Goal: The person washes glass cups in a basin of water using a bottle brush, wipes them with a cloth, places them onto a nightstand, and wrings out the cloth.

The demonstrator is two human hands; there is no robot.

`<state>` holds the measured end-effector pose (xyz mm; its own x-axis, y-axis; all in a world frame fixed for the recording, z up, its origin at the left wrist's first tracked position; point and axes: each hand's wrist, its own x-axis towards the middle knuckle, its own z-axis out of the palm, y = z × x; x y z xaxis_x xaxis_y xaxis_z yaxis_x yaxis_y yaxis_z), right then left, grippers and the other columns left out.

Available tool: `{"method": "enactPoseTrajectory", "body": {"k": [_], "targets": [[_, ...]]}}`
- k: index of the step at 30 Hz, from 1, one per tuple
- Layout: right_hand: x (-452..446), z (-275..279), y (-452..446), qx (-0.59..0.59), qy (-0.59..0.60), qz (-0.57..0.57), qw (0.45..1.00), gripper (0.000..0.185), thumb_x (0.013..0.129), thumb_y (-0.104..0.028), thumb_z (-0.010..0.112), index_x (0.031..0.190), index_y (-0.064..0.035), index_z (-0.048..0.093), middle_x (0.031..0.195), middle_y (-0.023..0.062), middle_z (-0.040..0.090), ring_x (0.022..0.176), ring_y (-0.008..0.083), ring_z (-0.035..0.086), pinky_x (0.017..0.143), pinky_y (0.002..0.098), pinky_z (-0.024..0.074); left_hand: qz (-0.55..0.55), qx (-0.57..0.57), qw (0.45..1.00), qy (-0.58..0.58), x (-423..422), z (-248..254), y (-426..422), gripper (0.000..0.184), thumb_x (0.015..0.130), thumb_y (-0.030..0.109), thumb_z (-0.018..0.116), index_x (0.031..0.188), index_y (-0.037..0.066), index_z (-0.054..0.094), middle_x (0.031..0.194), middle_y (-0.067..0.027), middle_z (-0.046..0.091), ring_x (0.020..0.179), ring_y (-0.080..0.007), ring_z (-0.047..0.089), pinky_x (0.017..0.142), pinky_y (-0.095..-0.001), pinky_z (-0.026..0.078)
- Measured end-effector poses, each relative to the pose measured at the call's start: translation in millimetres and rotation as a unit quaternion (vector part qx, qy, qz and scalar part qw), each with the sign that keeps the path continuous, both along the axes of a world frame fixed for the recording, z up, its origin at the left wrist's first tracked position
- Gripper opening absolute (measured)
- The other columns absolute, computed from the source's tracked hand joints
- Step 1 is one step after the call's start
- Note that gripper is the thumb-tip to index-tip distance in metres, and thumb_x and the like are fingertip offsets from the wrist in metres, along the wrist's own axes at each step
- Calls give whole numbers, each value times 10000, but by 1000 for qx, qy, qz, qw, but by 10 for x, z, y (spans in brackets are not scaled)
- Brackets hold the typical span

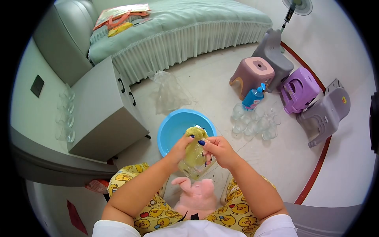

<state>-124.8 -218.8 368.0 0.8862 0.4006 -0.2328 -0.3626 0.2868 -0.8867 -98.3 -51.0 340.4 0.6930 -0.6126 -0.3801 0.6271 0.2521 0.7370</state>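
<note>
A yellow-green cloth point(194, 152) in a clear plastic wrapper is held up in front of me, over the near rim of a light blue basin point(165, 125). My left hand point(179, 152) grips the cloth's left side with the thumb on top. My right hand point(219, 151) pinches the wrapper on the right side, its fingers bent around the edge. The loose lower end of the clear wrapper hangs below both hands. Part of the basin's inside is hidden behind the cloth and hands.
Several clear glasses point(258, 125) and a blue pump bottle point(253, 98) stand on the floor at right, near plastic stools point(256, 73). More glasses line a grey cabinet point(104, 114). A clear plastic bag point(167, 93) lies behind the basin. A pink plush toy point(197, 197) sits between my legs.
</note>
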Motion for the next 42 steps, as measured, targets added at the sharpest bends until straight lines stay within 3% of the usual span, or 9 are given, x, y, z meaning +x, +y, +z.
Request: {"method": "enactPoseTrajectory", "body": {"k": [2,7,12,21,27,31,35,39,42], "targets": [[-10,18,17,65,29,-26,997,264,852,-229,532,674,-34,529,570,17,516,450,84,494,447,217,443,-37,-195,968,154,-1,-79,25,345,871,274,353,1098,44,471,955,-87,569,842,-197,561,762,-332,456],[89,17,72,234,22,-130,963,267,848,-242,539,668,-46,514,562,27,510,442,88,488,445,221,443,48,-147,987,46,-111,340,-153,341,870,320,348,981,43,511,896,-75,560,801,-181,553,722,-309,460],[124,94,184,48,-81,-263,960,274,857,-233,530,666,-40,498,562,30,508,455,84,490,460,219,444,107,-155,978,86,-89,426,-167,353,872,332,347,1000,50,516,896,-56,560,816,-160,545,740,-307,457],[130,136,189,-57,-183,-295,936,238,866,-198,530,690,-45,485,583,30,529,483,85,510,503,205,434,183,-202,950,153,53,416,72,493,829,436,416,1118,42,480,1069,-115,546,977,-247,537,866,-388,424],[108,62,134,-137,-246,-206,937,151,854,-145,541,761,-26,534,674,24,571,651,83,550,613,215,440,172,-194,963,72,100,334,166,457,820,401,488,1116,52,474,1106,-107,535,1005,-244,532,887,-388,423],[100,131,130,-186,-247,-179,934,158,818,-154,595,859,-3,574,711,33,594,702,87,554,623,215,430,180,-137,974,17,123,307,191,370,792,221,584,1099,50,470,1079,-100,535,971,-215,543,853,-362,444],[108,151,125,-32,-105,-179,978,193,823,-202,585,868,-15,581,776,48,605,740,90,554,652,224,432,197,-18,974,-107,120,330,158,433,709,45,664,1088,38,456,1020,-84,545,929,-175,552,795,-319,470],[149,92,96,87,16,-256,962,236,832,-278,560,785,-46,571,716,34,578,674,99,541,633,229,429,197,31,952,-232,88,292,113,500,656,50,708,1091,29,462,1010,-74,546,915,-152,546,798,-293,454],[151,92,64,28,17,-293,956,281,829,-309,557,709,-55,543,647,22,544,585,101,510,584,226,417,178,107,907,-367,67,328,98,559,606,78,741,1094,29,471,1002,-68,549,904,-144,539,788,-281,443]]}}
